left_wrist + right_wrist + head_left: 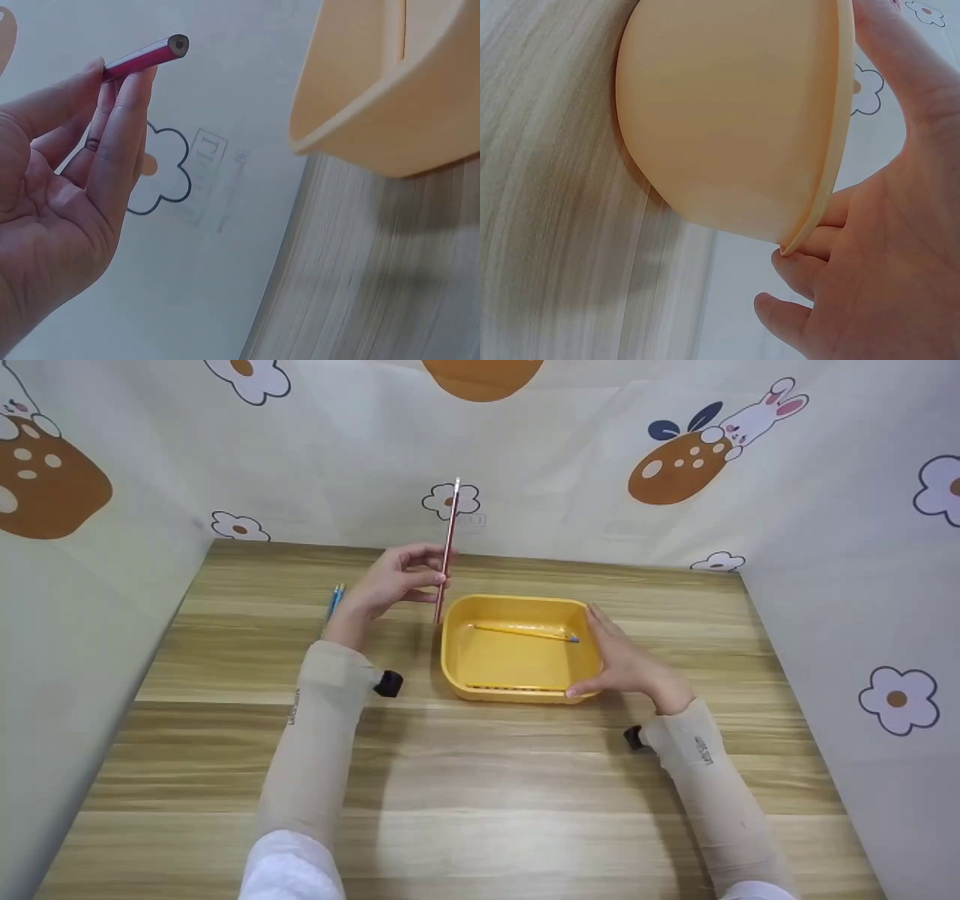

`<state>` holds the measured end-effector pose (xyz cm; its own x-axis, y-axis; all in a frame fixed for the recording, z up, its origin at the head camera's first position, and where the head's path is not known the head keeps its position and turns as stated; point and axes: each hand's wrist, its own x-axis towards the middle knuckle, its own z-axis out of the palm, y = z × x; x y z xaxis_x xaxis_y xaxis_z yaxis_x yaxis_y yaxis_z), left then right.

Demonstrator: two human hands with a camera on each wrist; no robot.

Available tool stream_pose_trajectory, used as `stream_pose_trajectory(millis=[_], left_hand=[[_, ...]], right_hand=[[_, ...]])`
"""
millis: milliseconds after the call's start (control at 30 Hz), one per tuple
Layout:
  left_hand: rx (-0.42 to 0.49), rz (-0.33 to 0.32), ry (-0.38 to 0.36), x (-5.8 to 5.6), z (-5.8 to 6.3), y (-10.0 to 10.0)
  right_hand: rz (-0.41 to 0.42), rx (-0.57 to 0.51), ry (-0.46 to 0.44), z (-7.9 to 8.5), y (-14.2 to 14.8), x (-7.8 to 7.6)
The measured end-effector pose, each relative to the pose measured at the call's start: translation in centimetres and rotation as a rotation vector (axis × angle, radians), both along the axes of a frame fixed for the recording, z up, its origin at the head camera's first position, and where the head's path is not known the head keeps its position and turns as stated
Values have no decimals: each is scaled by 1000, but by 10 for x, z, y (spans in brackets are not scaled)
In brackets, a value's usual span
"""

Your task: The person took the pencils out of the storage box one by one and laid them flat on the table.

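Observation:
My left hand [396, 580] pinches a dark red pencil [450, 531] between thumb and fingers, nearly upright, just left of a yellow plastic box [517, 696]. In the left wrist view the pencil's flat, unsharpened end [178, 45] points toward the box. Across the right end of the box my right hand [626, 658] holds the rim, thumb at the front corner and fingers at the back corner. A yellow pencil [525, 633] with a bluish end lies inside toward the back. Another yellow pencil [517, 687] with dark marks lies along the front wall, partly hidden.
Blue pencils [335, 598] lie on the wooden table [495, 795] behind my left wrist, partly hidden by it. A pale printed cloth [540, 472] encloses the table at the back and both sides.

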<state>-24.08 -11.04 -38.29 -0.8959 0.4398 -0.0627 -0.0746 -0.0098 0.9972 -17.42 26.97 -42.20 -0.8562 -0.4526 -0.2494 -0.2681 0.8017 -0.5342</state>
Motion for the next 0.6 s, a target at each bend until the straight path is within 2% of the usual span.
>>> stream_pose_trajectory(millis=[600], left_hand=[[4,120,-32,12,-2,-57]], right_hand=[[14,1,15,0,0,0]])
